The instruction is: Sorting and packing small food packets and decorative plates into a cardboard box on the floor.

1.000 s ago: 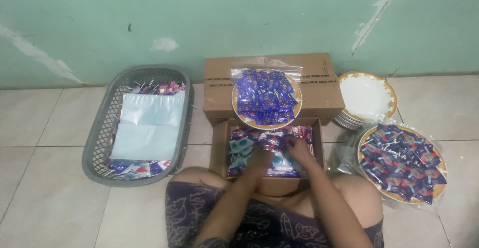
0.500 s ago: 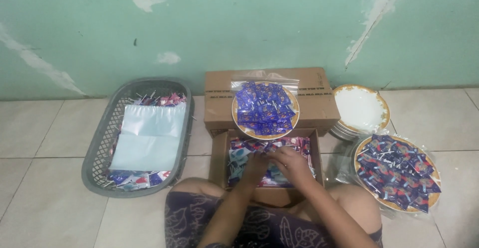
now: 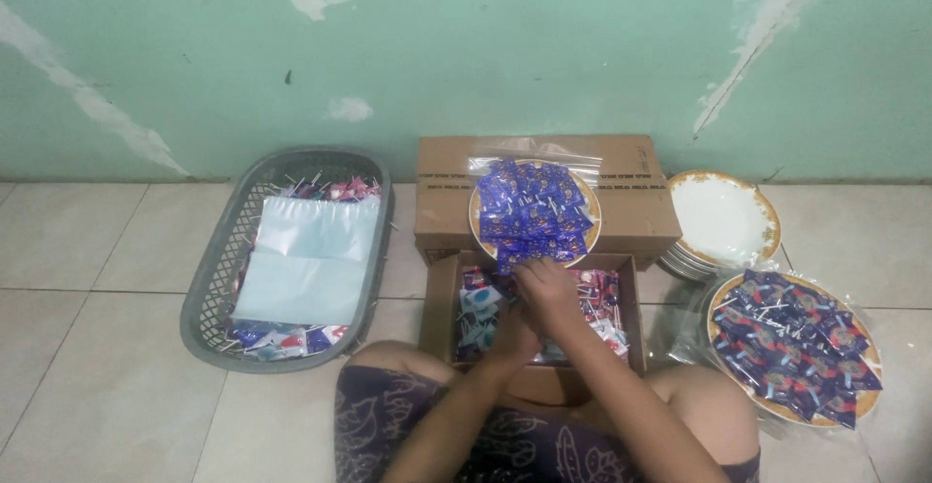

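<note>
- Your right hand (image 3: 547,287) hovers over the open box (image 3: 442,299) in front of your lap, fingers curled at the near rim of the plate of blue sweets (image 3: 533,209); what they pinch cannot be told.
- Your left hand (image 3: 509,333) is down in that box among wrapped lollipops (image 3: 597,300), mostly hidden, so its grip cannot be told.
- The plate of blue sweets sits on a closed carton (image 3: 636,201).
- A grey basket (image 3: 218,279) lies to your left.

Open cardboard box (image 3: 442,308) on floor btwn the knees, full of small wrapped candies (image 3: 481,300), mixed red, white & blue. Both hands in it. Behind it, touching: plate (image 3: 582,201) heaped w/ blue wrappers.
</note>
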